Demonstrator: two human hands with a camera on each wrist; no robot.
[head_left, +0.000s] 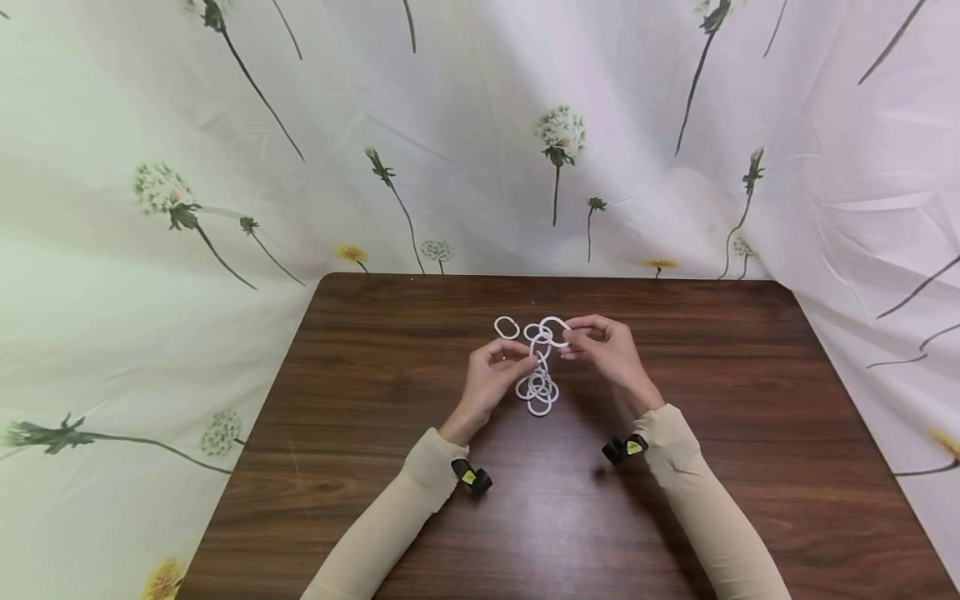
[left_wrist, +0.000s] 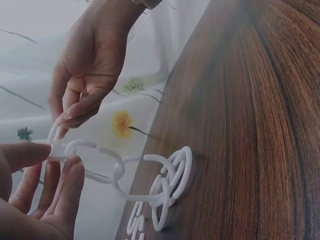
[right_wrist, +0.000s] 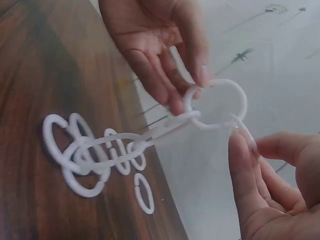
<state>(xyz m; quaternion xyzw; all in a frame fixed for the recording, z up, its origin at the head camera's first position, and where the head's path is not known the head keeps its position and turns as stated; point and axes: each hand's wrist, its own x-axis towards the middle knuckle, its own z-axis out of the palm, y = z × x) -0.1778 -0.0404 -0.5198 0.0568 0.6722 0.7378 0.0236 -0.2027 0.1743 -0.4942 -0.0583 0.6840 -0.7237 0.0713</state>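
Note:
A chain of white plastic C-shaped links (left_wrist: 113,187) runs down from my hands to the table. My left hand (head_left: 491,379) pinches one link near the chain's upper end (right_wrist: 245,100) between thumb and fingertips. Just to the right, my right hand (head_left: 611,350) holds another link (head_left: 555,318) by its edge. In the right wrist view this link passes through the one in the left hand. The chain's lower links (right_wrist: 48,137) lie bunched on the wood, overlapping. Fingertips hide parts of both held links.
Beyond the left hand, a loose white link (head_left: 496,327) lies on the dark wooden table (head_left: 360,400). More loose links (right_wrist: 137,192) lie near the chain. A white cloth with printed flowers (head_left: 465,167) hangs behind the table and at its sides.

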